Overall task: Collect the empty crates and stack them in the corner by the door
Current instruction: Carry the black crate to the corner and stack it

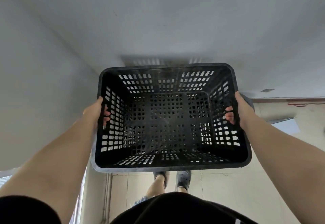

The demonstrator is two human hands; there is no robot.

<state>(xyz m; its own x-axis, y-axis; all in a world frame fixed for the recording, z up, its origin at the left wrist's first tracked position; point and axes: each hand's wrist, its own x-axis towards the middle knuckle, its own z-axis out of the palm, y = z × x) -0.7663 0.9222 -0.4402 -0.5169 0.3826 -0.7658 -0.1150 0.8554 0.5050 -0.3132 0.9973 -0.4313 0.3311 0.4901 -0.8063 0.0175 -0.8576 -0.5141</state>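
I hold an empty black plastic crate (167, 164) with slotted walls and a gridded floor in front of me, open side up, close to a grey wall corner. My left hand (95, 112) grips its left rim, fingers hooked through the side slots. On the opposite rim my right hand (241, 111) grips the same way, fingertips showing inside the crate. A shadow of the crate falls on the wall just behind it.
Two grey walls (158, 21) meet in a corner at the upper left. Pale floor tiles (228, 188) and my feet in grey clogs (182, 179) show below the crate. A door frame or sill (107, 197) runs along the lower left. A skirting edge (290, 98) lies at right.
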